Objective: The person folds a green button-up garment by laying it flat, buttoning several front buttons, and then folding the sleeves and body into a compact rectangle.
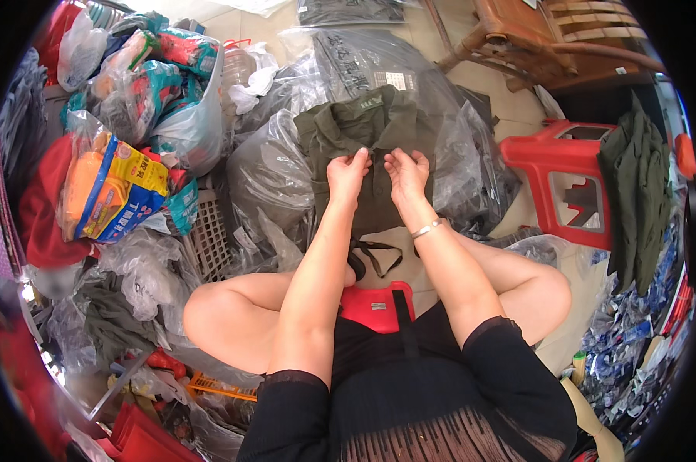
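Observation:
An olive-green collared shirt (376,196) lies front up, with its collar toward the far side and a button placket down the middle. It rests on clear plastic bags that hold dark garments. My left hand (348,176) is at the shirt front just below the collar, thumb and fingers pinched on the cloth near the placket. Across the placket is my right hand (407,173), its fingers curled; whether cloth is between its fingertips cannot be made out. My right wrist wears a metal bangle (427,228).
A red plastic stool (556,173) stands right, dark green garments (634,196) draped over it. Wooden chair (527,40) is far right. Left are a stuffed plastic bag (192,127), a yellow-blue package (116,190) and a grey plastic basket (209,231). Wrapped goods (619,346) line the right.

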Demonstrator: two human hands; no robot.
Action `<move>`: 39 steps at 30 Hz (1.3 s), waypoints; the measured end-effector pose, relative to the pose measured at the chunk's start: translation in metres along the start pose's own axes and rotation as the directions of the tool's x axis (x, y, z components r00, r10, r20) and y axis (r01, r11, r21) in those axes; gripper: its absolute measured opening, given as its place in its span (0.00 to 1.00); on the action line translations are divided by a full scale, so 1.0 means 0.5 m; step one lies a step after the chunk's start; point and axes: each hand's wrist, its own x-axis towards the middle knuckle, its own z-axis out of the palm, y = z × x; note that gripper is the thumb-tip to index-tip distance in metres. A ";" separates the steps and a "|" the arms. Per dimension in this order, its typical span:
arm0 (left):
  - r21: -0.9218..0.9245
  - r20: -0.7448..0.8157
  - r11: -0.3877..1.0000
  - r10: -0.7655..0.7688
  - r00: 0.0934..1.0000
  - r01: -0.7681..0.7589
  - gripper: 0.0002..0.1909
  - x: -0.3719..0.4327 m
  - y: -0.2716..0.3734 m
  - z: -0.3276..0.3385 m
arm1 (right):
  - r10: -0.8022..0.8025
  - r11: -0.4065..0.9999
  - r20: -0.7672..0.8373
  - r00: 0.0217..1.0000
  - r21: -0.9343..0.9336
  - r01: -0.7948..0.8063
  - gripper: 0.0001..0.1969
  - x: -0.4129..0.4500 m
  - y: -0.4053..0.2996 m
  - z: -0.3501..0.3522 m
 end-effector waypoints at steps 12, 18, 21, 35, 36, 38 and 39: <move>-0.099 0.105 0.995 0.008 0.994 0.003 0.16 0.010 -0.008 -0.039 | -0.096 0.055 0.413 0.906 -0.906 0.419 0.23 -0.041 -0.002 -0.012; -0.075 0.127 0.997 0.005 0.992 0.005 0.17 0.009 0.000 -0.037 | -0.082 0.191 0.452 0.888 -0.868 0.459 0.14 -0.006 -0.009 -0.041; -0.026 0.133 1.000 0.018 0.991 -0.015 0.17 0.010 -0.001 -0.039 | -0.081 0.519 0.348 0.934 -0.785 0.338 0.14 -0.009 0.002 -0.057; 0.119 0.138 0.985 0.107 0.985 -0.124 0.17 0.029 -0.020 -0.033 | -0.162 0.590 0.447 0.880 -0.671 0.450 0.10 -0.037 0.018 -0.054; 0.117 0.141 0.986 0.106 0.984 -0.123 0.17 0.030 -0.020 -0.028 | -0.157 0.519 0.503 0.850 -0.690 0.505 0.10 -0.041 0.011 -0.052; 0.132 0.164 0.979 0.133 0.977 -0.155 0.16 0.032 -0.020 -0.019 | -0.097 0.391 0.557 0.825 -0.741 0.547 0.11 -0.046 0.001 -0.040; 0.131 0.170 0.979 0.132 0.977 -0.155 0.16 0.030 -0.016 -0.014 | -0.102 0.389 0.554 0.826 -0.742 0.546 0.11 -0.042 -0.005 -0.038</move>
